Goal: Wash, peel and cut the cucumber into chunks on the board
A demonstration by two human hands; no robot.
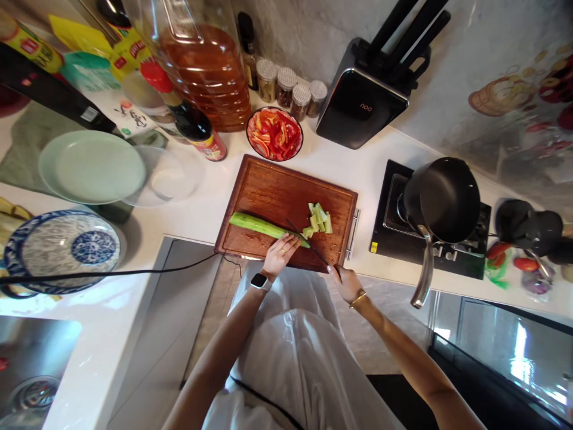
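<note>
Left hand [280, 252] presses the cucumber [264, 226] flat on the cutting board [268, 191]; right hand [344, 280] grips the knife [308, 245] w/ blade at its cut end (cut pieces [319, 220] just beyond).

white garment [304, 358], smartwatch [261, 281], gold bracelet [358, 297]
</note>
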